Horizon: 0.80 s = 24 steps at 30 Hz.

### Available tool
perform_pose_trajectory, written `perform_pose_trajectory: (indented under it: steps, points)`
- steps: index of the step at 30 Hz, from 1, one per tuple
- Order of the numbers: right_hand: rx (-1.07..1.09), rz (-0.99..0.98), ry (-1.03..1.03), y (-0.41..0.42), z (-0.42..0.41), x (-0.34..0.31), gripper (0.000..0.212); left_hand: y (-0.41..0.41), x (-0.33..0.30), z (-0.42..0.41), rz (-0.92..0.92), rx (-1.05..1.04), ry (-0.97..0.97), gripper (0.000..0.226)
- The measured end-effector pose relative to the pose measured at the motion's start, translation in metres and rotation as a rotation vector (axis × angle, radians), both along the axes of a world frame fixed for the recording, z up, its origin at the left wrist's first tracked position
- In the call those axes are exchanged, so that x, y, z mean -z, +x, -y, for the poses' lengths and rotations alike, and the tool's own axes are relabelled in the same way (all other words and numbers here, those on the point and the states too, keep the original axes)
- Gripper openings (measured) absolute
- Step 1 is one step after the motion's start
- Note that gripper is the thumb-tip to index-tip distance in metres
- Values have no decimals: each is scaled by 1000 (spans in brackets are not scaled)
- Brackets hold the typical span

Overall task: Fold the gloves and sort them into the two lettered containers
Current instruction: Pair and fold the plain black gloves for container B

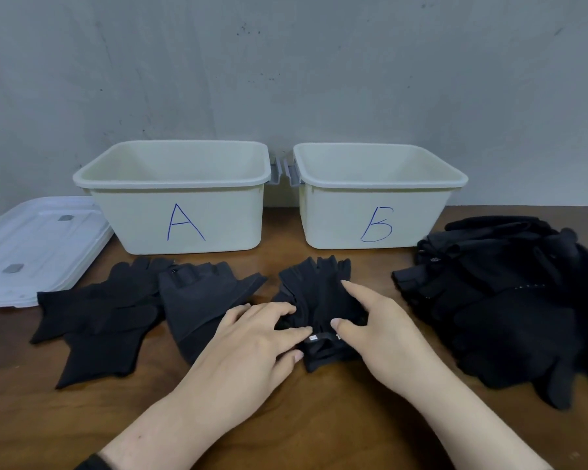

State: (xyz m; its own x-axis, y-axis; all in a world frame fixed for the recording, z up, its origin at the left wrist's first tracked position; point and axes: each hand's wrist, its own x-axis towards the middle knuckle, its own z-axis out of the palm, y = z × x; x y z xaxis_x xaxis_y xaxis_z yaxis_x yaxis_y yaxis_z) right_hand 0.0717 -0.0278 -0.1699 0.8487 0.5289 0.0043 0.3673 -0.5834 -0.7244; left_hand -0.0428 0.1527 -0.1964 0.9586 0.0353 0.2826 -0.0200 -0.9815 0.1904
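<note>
Both hands working one black glove (314,286) lying on the tabletop (286,418), just in front of the gap between tub A (177,212) and tub B (374,215). Left hand (252,347) and right hand (377,330) are pressing down near its cuff, fingers loosely spread, not pinching. Both tubs looking empty. Judgement: flatten cuff first, square the edges, then fold over cleanly. Unsorted pile (510,300) sitting right of the glove; laid-out gloves (109,310) left of it.
</note>
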Motion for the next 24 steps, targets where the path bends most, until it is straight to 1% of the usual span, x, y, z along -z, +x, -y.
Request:
perform_pose_trajectory:
  steps: [2, 3, 5, 6, 7, 8, 9, 10, 11, 12, 13, 15, 16, 17, 19, 20, 21, 22, 24]
  points:
    - [-20, 7, 121, -1, -1, -2, 59, -2, -3, 0, 73, 12, -70, 39]
    - [-31, 25, 159, -1, 0, -4, 57, -2, -7, 0, 128, 3, -137, 39]
    - [-78, 84, 194, -1, 3, -10, 56, 1, -20, -2, 236, -41, -283, 36]
    - [-114, 123, 197, -2, 6, -13, 56, 3, -27, -3, 277, -61, -329, 38]
    - [-158, 168, 192, -2, 8, -17, 57, 7, -35, -4, 292, -73, -342, 45]
    - [-211, 220, 178, -3, 11, -19, 58, 10, -44, -6, 279, -55, -311, 56]
    - [-267, 280, 158, -3, 13, -21, 58, 14, -54, -7, 241, -4, -233, 67]
    - [-316, 345, 132, -2, 16, -24, 58, 20, -63, -8, 188, 63, -137, 74]
    - [-358, 405, 101, -2, 17, -27, 58, 26, -71, -8, 135, 123, -54, 75]
    - [-390, 460, 74, -1, 18, -30, 57, 32, -77, -9, 88, 163, -7, 71]
    - [-406, 518, 69, 0, 19, -33, 55, 37, -81, -11, 48, 190, -3, 61]
    - [-373, 604, 135, 3, 19, -38, 53, 46, -88, -14, -36, 224, -74, 29]
    - [-312, 607, 200, 4, 19, -42, 53, 50, -91, -14, -49, 234, -134, 18]
    - [-216, 567, 274, 6, 20, -48, 54, 52, -94, -14, -41, 227, -200, 16]
    - [-42, 350, 385, 13, 22, -58, 61, 55, -104, -14, -12, 175, -384, 22]
    - [-2, 213, 384, 17, 22, -63, 63, 56, -110, -14, 3, 140, -467, 23]
    - [7, 113, 357, 20, 22, -71, 60, 58, -115, -14, 17, 118, -528, 23]
    - [-2, 62, 326, 22, 21, -80, 55, 60, -120, -15, 37, 109, -570, 21]
    - [-6, 57, 291, 24, 20, -103, 45, 67, -127, -18, 98, 110, -625, 16]
